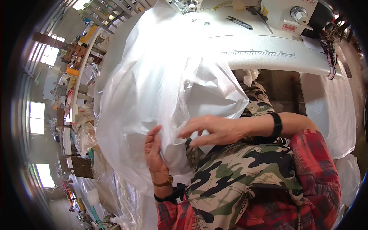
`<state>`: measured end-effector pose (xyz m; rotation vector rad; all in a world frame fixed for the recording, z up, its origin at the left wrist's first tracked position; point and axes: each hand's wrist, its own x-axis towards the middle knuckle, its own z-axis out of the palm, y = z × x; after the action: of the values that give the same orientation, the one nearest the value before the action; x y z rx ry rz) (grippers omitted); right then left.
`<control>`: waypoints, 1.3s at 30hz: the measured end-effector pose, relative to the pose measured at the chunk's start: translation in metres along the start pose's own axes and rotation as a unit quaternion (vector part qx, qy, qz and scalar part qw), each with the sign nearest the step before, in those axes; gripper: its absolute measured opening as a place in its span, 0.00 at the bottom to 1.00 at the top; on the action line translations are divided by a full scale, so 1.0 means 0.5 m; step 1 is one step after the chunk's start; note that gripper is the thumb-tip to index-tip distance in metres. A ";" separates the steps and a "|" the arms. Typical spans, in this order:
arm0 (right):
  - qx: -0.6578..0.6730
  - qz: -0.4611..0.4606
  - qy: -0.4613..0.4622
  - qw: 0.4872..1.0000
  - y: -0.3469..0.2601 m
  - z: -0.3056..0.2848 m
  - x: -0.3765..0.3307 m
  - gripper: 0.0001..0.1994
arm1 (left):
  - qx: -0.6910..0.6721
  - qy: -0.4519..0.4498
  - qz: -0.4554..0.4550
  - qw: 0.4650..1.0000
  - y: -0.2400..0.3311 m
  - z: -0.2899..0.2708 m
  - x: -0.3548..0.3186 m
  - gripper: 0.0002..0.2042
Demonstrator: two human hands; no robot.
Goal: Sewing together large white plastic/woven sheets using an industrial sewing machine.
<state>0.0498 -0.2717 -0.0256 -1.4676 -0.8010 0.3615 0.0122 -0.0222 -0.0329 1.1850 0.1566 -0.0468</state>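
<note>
A large white sheet of thin, woven-looking plastic [134,88] drapes from the sewing machine's table over my lap. Along a crumpled fold of it, my left hand [154,151] has its fingers curled and closed at the material. My right hand [211,129] reaches across from the right, over the same fold. Its fingers are stretched and apart, with the tips close to the sheet and nothing visibly gripped. At the top, the sheet runs under the sewing machine's needle area [191,7], where bright light washes out detail.
A utility knife [240,23] and small snips [264,15] lie on the white machine table [268,40], by the handwheel [299,15]. More white sheeting [329,115] hangs at right. Clear plastic and a cluttered bench [82,69] stand at left. My lap wears a camouflage apron [237,168].
</note>
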 end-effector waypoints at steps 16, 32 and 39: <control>-0.249 0.020 -0.266 0.931 -0.021 0.083 -0.013 0.19 | 0.427 -0.230 0.083 0.871 -0.022 0.106 0.040 0.13; -0.408 0.101 -0.074 0.904 -0.017 -0.107 -0.052 0.14 | 0.328 -0.179 0.041 0.927 -0.017 0.131 0.067 0.06; -0.272 0.181 -0.087 0.941 -0.116 -0.121 -0.073 0.11 | 0.318 -0.215 -0.034 0.923 0.006 0.156 0.060 0.05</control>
<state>0.0505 -0.3471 0.0261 -2.1375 -0.8065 0.5842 0.0499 -0.0919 -0.0059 1.7853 -0.2254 -0.4446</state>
